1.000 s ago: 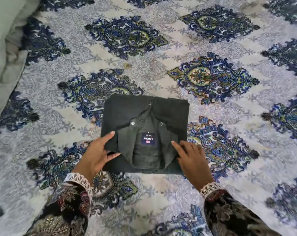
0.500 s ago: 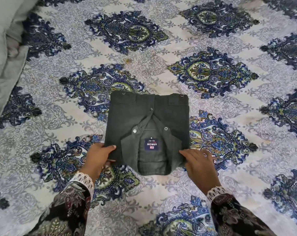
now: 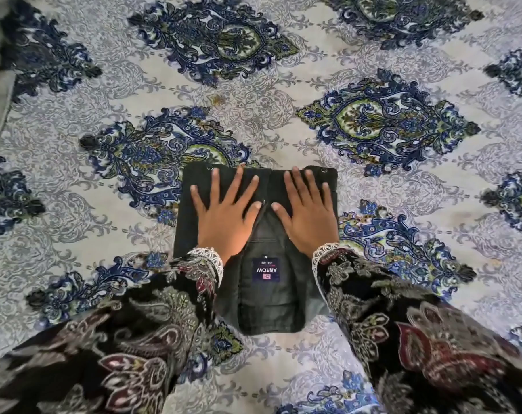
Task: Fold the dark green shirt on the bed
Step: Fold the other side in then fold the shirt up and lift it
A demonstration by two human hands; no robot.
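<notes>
Head view: left hand point(image 3: 223, 216) lies flat with fingers spread on the folded dark green shirt point(image 3: 268, 306), which sits mid-bed on the patterned bedspread point(image 3: 283, 121); right hand point(image 3: 306, 213) presses flat beside it, fingers straight, thumbs nearly meeting.

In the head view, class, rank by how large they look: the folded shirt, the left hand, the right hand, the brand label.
1. Shirt, largest, though sleeves hide part of it.
2. Left hand and right hand: both flat on the shirt, alike in size, so unranked.
3. Label, smallest.
</notes>
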